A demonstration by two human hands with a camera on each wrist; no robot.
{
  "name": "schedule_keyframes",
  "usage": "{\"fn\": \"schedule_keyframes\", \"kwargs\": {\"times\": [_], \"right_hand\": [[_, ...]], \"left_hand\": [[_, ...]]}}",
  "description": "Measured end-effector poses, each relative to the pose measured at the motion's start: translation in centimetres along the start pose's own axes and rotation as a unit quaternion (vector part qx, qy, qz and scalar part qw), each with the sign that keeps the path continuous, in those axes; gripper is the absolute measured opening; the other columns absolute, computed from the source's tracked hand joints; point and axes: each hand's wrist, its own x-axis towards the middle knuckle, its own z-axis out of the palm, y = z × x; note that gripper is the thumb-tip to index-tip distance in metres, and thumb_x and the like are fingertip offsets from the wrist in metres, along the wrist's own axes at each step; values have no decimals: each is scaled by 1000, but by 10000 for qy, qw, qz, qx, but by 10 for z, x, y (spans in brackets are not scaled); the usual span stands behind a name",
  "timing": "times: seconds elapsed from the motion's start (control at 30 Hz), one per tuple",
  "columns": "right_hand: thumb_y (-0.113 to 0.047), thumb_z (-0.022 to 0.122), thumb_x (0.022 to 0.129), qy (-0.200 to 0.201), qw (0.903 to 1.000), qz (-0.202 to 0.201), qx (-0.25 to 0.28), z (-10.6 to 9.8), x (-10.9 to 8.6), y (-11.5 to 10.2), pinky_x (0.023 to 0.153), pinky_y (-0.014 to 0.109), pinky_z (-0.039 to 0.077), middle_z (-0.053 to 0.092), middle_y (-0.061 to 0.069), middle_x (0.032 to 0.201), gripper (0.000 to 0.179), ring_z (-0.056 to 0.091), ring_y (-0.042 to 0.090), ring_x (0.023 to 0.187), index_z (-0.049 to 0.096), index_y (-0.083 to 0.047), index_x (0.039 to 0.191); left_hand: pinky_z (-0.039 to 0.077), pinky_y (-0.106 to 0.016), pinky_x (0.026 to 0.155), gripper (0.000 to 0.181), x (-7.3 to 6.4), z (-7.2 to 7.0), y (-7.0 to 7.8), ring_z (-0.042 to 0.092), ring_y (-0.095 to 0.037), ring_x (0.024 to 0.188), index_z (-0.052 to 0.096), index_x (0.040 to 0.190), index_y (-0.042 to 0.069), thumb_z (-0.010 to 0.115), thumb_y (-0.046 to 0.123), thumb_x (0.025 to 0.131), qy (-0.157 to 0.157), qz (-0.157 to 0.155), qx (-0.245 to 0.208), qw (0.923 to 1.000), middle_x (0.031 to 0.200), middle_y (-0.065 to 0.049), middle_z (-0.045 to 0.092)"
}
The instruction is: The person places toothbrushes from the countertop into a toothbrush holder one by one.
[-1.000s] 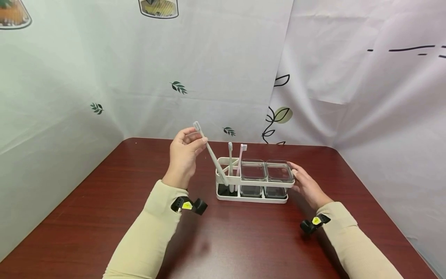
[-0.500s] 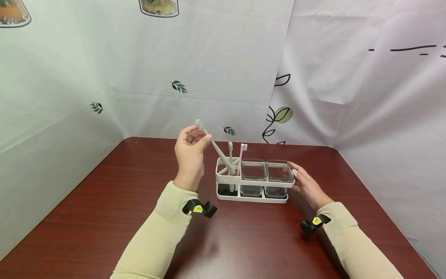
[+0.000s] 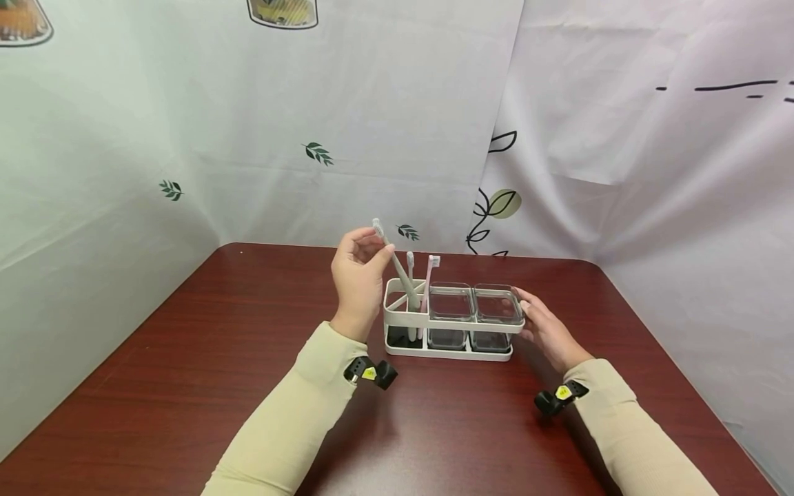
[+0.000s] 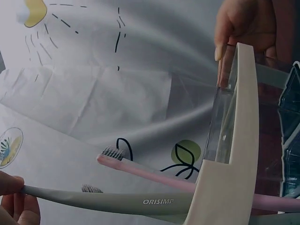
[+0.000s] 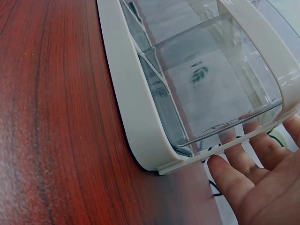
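My left hand [image 3: 358, 286] pinches a pale grey-green toothbrush [image 3: 402, 270] just below its head. The brush leans left, its lower end inside the left section of a white toothbrush holder [image 3: 406, 319]. In that section also stand a pale toothbrush [image 3: 410, 264] and a pink toothbrush [image 3: 428, 279], bristles up. In the left wrist view, lettering shows on the handle of the held toothbrush [image 4: 117, 202]. My right hand [image 3: 548, 334] holds the holder's right end, thumb in front and fingers round the side; these fingers [image 5: 234, 185] touch its rim in the right wrist view.
Two clear square cups, a middle cup [image 3: 451, 303] and a right cup [image 3: 498, 306], sit in the holder. It stands on a dark red wooden table [image 3: 434, 427]. White printed cloth [image 3: 397, 124] hangs behind the table and along both sides.
My left hand has moved right with the toothbrush, which now tilts less. Its lower end has shifted from the holder's front rail into the left section. My right hand has stayed put.
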Motion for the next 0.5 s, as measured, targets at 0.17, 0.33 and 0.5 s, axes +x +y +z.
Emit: {"fn": "schedule_keyframes", "kwargs": {"times": [0.17, 0.33, 0.5], "right_hand": [[-44, 27, 105, 8, 10000, -14, 45, 0, 1, 1, 89, 20, 45, 27, 32, 149, 64, 49, 0, 118, 13, -3, 153], [-44, 27, 105, -9, 10000, -4, 42, 0, 1, 2, 89, 20, 45, 26, 32, 150, 64, 48, 2, 119, 12, -3, 153], [-44, 27, 105, 9, 10000, 83, -4, 0, 0, 0, 89, 20, 44, 27, 30, 150, 64, 47, 4, 120, 12, -4, 153]], "left_hand": [[52, -21, 75, 29, -3, 2, -5, 59, -10, 82, 58, 106, -7, 67, -16, 79, -164, 29, 257, 9995, 88, 2, 60], [52, -20, 73, 30, -7, 5, -10, 59, -10, 82, 59, 107, -7, 68, -14, 79, -274, -114, 515, 9982, 90, -4, 61], [52, -20, 71, 29, -12, 5, -14, 59, -10, 81, 61, 106, -5, 69, -12, 79, -346, -147, 856, 9956, 91, -14, 62]]}}
